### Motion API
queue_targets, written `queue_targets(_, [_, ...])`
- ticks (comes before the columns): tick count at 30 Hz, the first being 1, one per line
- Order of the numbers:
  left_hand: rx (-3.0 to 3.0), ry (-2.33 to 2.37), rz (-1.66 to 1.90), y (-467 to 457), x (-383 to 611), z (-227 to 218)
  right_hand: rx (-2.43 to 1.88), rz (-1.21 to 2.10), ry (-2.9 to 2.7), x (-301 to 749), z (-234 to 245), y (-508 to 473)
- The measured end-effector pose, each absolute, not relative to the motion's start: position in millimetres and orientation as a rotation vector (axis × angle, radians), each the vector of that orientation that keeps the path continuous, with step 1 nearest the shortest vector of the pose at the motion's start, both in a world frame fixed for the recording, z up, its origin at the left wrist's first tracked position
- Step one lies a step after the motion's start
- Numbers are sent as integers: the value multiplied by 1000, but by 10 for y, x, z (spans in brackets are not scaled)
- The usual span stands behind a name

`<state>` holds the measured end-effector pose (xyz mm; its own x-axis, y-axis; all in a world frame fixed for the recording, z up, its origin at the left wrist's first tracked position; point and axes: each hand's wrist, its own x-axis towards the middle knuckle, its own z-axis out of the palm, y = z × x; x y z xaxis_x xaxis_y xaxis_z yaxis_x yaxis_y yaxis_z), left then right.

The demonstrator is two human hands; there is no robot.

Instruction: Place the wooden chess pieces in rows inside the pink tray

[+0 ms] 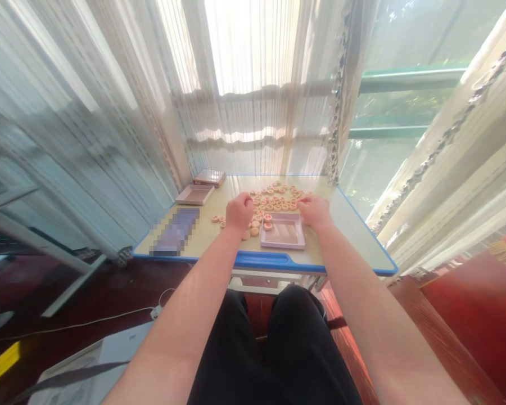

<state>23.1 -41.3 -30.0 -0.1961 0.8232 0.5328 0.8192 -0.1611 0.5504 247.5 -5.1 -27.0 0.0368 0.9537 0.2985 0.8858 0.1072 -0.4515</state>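
Many round wooden Chinese chess pieces, some with red characters, lie spread across the table. My left hand is closed above the left part of the spread; its curled fingers hide whatever may be in them. On the right side, my right hand has its fingers pinched together at the edge of the pieces, close to one with a red mark. Whether it grips a piece I cannot make out. Between my hands sits a shallow pale tray, with two pieces at its upper left corner.
At the table's back left are another shallow tray and a flat box. A pixelated dark rectangle covers the left front. The table has a blue edge. Sheer curtains hang right behind it.
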Motion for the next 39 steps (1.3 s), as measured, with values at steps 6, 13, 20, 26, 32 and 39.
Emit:
queue_targets(6, [1958, 2092, 1355, -409, 217, -300, -1762, 126, -1883, 2480, -320, -8])
queue_targets(13, [1878, 2196, 1505, -438, 194, -272, -1743, 176, -1867, 2459, -331, -6])
queue_targets(20, [1840, 2256, 1594, -445, 183, -278, -1683, 252, -1781, 2480, -326, -41])
queue_targets(26, [1863, 2229, 1634, -410, 173, -313, -1871, 290, -1637, 2538, -356, -21])
queue_targets(32, [1894, 2248, 1567, -403, 179, -325, -1866, 379, -1641, 2551, -406, 28])
queue_targets(39, [1909, 2255, 1513, -401, 182, -334, -2006, 224, -1619, 2549, -367, -53])
